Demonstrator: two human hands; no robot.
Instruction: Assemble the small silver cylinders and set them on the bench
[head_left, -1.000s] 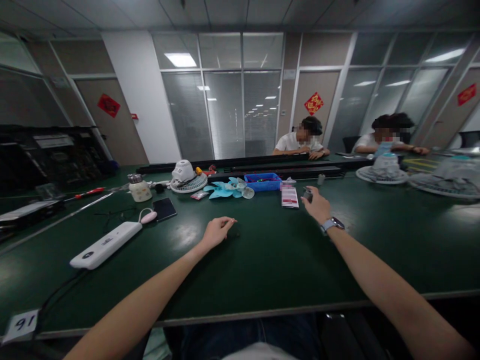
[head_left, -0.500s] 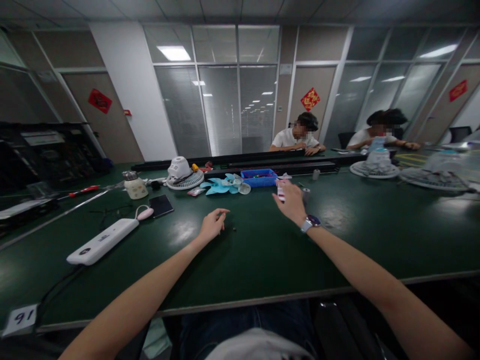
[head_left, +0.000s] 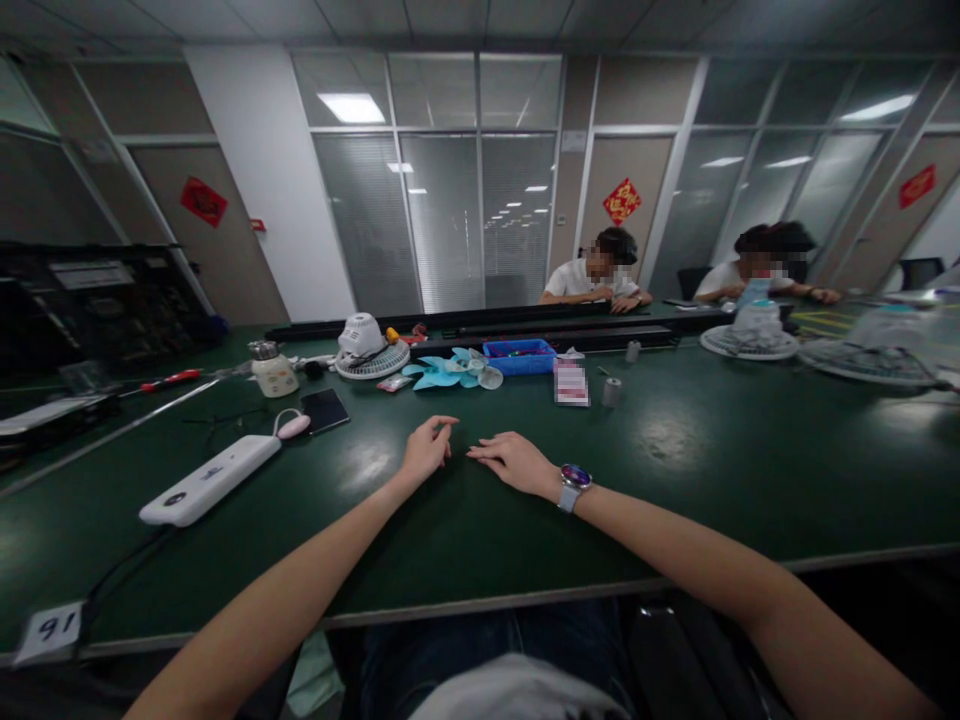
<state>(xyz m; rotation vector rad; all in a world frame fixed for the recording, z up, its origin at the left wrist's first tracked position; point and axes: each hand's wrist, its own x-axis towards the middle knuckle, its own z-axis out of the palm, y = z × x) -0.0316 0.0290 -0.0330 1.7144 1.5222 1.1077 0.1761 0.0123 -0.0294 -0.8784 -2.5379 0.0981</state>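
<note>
My left hand (head_left: 427, 448) rests on the green table (head_left: 420, 545), index finger stretched to the right and the other fingers loosely bent, with nothing seen in it. My right hand (head_left: 519, 462), a watch (head_left: 575, 478) on its wrist, lies palm down with its fingers stretched toward the left one. A small gap separates the two hands. The right fingertips are over the spot where a tiny dark piece lay; that piece is hidden, and I cannot tell whether they touch it. Beyond are a pinkish-white packet (head_left: 571, 382) and a grey metal cylinder (head_left: 612, 392).
Across the back stand a blue tray (head_left: 519, 368), light-blue fan blades (head_left: 442, 370) and a white fan part (head_left: 361, 335). At left are a power strip (head_left: 211, 480), a phone (head_left: 325, 410) and a flask (head_left: 273, 370). Two people sit across the table.
My right hand has come back toward me and left, from beside the packet to near my left hand, uncovering the packet and cylinder. My left hand has barely moved.
</note>
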